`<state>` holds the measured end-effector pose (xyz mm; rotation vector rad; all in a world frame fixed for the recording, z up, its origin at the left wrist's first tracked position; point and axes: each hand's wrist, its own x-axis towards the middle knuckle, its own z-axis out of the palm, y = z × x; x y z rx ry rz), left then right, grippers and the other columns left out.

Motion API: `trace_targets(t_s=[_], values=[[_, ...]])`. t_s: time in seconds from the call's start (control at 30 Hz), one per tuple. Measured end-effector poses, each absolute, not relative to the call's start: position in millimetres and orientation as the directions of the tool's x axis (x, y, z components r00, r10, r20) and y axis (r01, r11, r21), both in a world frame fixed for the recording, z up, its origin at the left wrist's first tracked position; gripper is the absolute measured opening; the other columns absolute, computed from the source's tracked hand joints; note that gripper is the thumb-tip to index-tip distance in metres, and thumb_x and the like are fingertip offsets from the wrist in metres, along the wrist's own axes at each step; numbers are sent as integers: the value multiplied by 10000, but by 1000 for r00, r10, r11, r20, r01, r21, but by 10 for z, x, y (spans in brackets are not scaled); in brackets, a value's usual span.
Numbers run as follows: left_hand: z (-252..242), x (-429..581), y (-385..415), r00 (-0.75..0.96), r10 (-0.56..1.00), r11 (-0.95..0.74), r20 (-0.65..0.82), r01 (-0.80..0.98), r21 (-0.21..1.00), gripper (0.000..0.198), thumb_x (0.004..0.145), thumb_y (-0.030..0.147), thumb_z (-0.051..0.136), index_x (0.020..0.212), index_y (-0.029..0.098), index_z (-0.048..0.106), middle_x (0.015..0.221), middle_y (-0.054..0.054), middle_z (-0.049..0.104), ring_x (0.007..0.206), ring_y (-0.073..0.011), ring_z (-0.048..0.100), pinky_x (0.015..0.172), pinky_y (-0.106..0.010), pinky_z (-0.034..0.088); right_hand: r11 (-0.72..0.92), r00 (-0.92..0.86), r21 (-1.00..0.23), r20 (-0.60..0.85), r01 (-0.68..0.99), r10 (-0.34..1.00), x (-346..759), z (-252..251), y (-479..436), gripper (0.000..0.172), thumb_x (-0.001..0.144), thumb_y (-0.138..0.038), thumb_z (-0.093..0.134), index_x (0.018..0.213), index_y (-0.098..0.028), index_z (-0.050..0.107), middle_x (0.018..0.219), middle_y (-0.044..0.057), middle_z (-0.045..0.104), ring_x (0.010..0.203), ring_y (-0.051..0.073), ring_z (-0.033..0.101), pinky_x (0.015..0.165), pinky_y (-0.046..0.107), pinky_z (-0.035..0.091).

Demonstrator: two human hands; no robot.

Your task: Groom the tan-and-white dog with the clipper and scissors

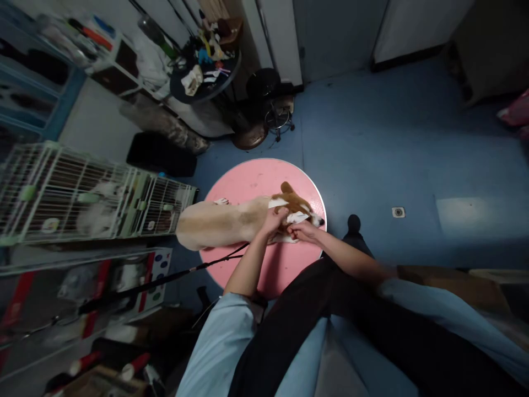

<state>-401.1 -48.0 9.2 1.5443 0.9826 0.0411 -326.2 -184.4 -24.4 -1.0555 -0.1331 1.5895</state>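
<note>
A dog (223,220) with a tan and white body and a brown and white head lies stretched across a round pink table (243,176), its nose toward the right rim. My left hand (275,221) is at the side of its head and neck, fingers curled closed. Closer to the muzzle, my right hand (303,230) is also closed, its fingertips against the side of the head. A white wipe-like piece (297,217) lies over the head just beyond my right fingers. What either hand grips is too small to make out.
A black leash-like strap (198,267) runs in from the left toward the dog. Wire cages (86,193), one with a white animal inside, stand at left. Beyond are a cluttered dark round table (202,91) and a wheeled stool (264,82). Blue floor (372,149) extends right.
</note>
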Motion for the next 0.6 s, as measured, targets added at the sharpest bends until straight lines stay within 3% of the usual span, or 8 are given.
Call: trace_targets(t_s=[0.07, 0.13, 0.2, 0.27, 0.33, 0.43, 0.5, 0.6], values=[[191, -3967, -543, 566, 709, 44, -422, 562, 826, 293, 812, 429, 727, 887, 150, 679, 743, -32, 655, 725, -163, 615, 723, -283, 536, -338, -52, -530, -482, -778, 875, -2944, -206, -2012, 179, 770, -265, 709, 747, -197, 545, 616, -33, 585, 485, 85, 493, 547, 226, 485], [299, -3856, -711, 488, 842, -94, -228, 550, 830, 280, 842, 412, 665, 973, 168, 710, 877, -65, 700, 881, -202, 662, 869, -334, 552, -386, -186, -494, -406, -779, 895, -2505, -178, -2184, 156, 821, -313, 648, 759, -186, 583, 662, 4, 629, 511, 106, 522, 580, 259, 513], [379, -3635, -986, 422, 906, -220, -24, 519, 826, 274, 886, 415, 574, 976, 196, 711, 965, -85, 702, 986, -224, 666, 954, -367, 536, -442, -234, -590, -397, -675, 888, -2002, -138, -2338, 197, 882, -330, 556, 807, -167, 639, 746, 56, 687, 579, 141, 588, 645, 299, 545], [400, -3284, -1317, 415, 908, -269, 52, 483, 833, 248, 897, 409, 538, 927, 214, 688, 954, -84, 683, 958, -225, 661, 909, -365, 540, -459, -113, -795, -454, -396, 884, -1504, -75, -2474, 226, 895, -279, 528, 965, -154, 703, 856, 92, 732, 710, 189, 663, 751, 337, 565], [362, -2824, -1615, 447, 895, -235, -5, 480, 845, 212, 836, 396, 622, 938, 215, 664, 937, -70, 666, 876, -212, 642, 804, -339, 536, -450, 78, -892, -447, 34, 891, -1052, 1, -2594, 411, 857, -194, 569, 1249, -162, 691, 979, 118, 758, 880, 242, 704, 878, 377, 555], [259, -2076, -1837, 456, 868, -87, -197, 531, 843, 347, 708, 352, 758, 1000, 203, 644, 958, -47, 669, 801, -179, 610, 747, -307, 505, -381, 126, -814, -365, 438, 923, -483, 98, -2718, 747, 835, -124, 588, 1572, -184, 486, 1199, 166, 748, 1103, 302, 691, 1021, 429, 515], [200, -1648, -1807, 450, 841, 13, -300, 537, 843, 250, 734, 324, 730, 932, 194, 647, 877, -22, 665, 740, -156, 584, 741, -295, 486, -333, 80, -822, -335, 463, 939, -173, 121, -2726, 766, 862, -127, 552, 1617, -186, 437, 1362, 180, 698, 1245, 310, 649, 1109, 453, 481], [132, -1173, -1594, 473, 810, 85, -347, 491, 867, 117, 792, 293, 652, 840, 188, 670, 741, 3, 630, 654, -143, 541, 693, -282, 457, -331, 128, -885, -305, 328, 944, 212, 73, -2600, 650, 913, -197, 504, 1563, -196, 524, 1530, 149, 602, 1439, 300, 531, 1242, 492, 379]])
